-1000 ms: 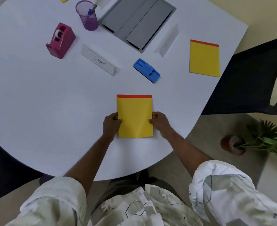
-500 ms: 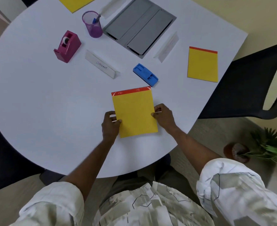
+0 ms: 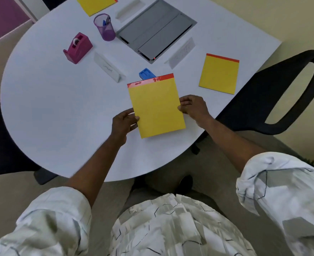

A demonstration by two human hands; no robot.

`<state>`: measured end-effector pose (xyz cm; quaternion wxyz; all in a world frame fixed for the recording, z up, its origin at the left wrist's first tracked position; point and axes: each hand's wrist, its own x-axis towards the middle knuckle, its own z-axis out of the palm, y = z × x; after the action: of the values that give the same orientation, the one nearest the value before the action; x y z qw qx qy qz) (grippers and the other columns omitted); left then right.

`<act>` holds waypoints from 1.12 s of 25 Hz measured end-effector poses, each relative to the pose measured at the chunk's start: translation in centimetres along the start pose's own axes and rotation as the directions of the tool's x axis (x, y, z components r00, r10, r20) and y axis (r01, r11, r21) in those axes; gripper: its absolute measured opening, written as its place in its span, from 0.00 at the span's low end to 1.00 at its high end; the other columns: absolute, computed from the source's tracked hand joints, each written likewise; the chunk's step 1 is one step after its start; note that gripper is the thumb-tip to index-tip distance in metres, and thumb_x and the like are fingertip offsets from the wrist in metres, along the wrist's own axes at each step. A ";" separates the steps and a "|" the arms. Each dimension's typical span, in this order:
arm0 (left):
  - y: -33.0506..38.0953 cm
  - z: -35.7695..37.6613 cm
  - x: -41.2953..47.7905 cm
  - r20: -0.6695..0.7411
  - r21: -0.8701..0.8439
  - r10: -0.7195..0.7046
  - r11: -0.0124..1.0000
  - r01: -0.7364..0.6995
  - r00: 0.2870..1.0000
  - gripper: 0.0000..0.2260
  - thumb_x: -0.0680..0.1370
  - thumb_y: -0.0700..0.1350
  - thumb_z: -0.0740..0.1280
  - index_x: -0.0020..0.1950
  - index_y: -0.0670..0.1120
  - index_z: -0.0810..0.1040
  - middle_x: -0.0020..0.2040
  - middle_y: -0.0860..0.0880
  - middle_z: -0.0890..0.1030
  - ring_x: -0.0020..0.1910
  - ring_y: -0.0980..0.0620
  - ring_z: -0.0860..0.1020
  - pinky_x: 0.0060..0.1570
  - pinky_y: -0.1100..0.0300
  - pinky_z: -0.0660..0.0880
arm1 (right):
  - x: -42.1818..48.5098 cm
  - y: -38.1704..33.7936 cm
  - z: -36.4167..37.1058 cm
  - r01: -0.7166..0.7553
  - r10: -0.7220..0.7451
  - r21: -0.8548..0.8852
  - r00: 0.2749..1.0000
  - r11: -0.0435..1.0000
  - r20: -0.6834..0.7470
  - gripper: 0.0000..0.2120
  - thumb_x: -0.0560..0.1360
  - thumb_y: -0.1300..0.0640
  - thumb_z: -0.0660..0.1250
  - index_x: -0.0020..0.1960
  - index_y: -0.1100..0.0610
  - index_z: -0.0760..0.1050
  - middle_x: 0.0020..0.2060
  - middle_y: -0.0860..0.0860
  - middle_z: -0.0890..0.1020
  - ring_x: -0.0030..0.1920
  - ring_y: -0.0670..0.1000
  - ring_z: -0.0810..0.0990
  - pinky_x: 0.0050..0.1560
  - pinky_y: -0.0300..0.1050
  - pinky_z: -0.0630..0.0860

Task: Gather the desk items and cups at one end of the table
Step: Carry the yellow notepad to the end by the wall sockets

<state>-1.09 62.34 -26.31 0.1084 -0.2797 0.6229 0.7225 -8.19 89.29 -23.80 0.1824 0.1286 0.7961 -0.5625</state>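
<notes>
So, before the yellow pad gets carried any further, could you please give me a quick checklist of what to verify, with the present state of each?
1. Both hands on the pad: ok. The left hand pinches the left edge of the held yellow pad and the right hand pinches the right edge.
2. Pad clear of the blue item: cannot tell. The pad's red top strip overlaps it in view.
3. Pad lifted off the white table: cannot tell.
4. Name card out of the path: ok, it lies left of the pad.
5. Second yellow pad not bumped: ok, it lies apart on the right.
</notes>
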 end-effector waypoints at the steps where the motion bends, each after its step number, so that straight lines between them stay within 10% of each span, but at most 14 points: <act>1: 0.2 1.4 -0.5 0.012 -0.024 0.004 1.000 -0.004 1.000 0.18 0.74 0.35 0.72 0.64 0.44 0.80 0.53 0.45 0.86 0.51 0.49 0.85 0.49 0.58 0.82 | 0.0 -0.5 -1.6 0.015 -0.015 -0.003 1.000 1.000 0.002 0.17 0.71 0.69 0.73 0.60 0.65 0.79 0.48 0.59 0.83 0.49 0.53 0.81 0.59 0.54 0.81; 15: 6.3 20.3 3.4 0.158 -0.198 0.035 0.980 -0.003 0.987 0.13 0.78 0.39 0.70 0.62 0.42 0.78 0.54 0.44 0.85 0.49 0.47 0.84 0.50 0.55 0.83 | 7.9 -7.3 -18.7 0.130 -0.199 -0.344 0.964 0.930 -0.175 0.14 0.72 0.66 0.70 0.58 0.60 0.81 0.46 0.52 0.82 0.49 0.48 0.78 0.54 0.41 0.75; 20: 8.2 25.7 8.8 0.211 -0.209 0.057 0.978 -0.012 0.976 0.07 0.79 0.39 0.68 0.57 0.46 0.80 0.53 0.44 0.85 0.45 0.48 0.85 0.44 0.58 0.83 | 13.1 -8.9 -22.3 0.094 -0.185 -0.455 0.970 0.886 -0.159 0.22 0.74 0.57 0.71 0.67 0.58 0.76 0.63 0.53 0.80 0.63 0.51 0.78 0.60 0.42 0.72; 24: 10.0 30.4 13.3 0.190 -0.263 0.065 0.965 -0.013 0.980 0.12 0.79 0.38 0.67 0.63 0.41 0.75 0.52 0.40 0.81 0.44 0.45 0.81 0.46 0.56 0.84 | 17.0 -8.6 -23.5 0.043 -0.204 -0.599 0.957 0.800 -0.204 0.37 0.77 0.55 0.70 0.79 0.62 0.55 0.78 0.58 0.61 0.78 0.56 0.59 0.78 0.50 0.56; 28: 11.6 35.0 17.2 0.176 -0.298 0.040 0.954 0.014 0.984 0.13 0.79 0.35 0.66 0.64 0.40 0.71 0.47 0.40 0.78 0.44 0.44 0.78 0.44 0.55 0.84 | 20.2 -7.9 -22.3 -0.091 0.034 -0.082 0.848 0.992 -0.529 0.44 0.74 0.56 0.74 0.79 0.63 0.51 0.78 0.59 0.57 0.78 0.58 0.59 0.77 0.53 0.61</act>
<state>-30.45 90.33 -23.43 0.1161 -0.2223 0.4963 0.8311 -32.86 107.65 -19.17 -0.0181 0.2941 0.8392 -0.4571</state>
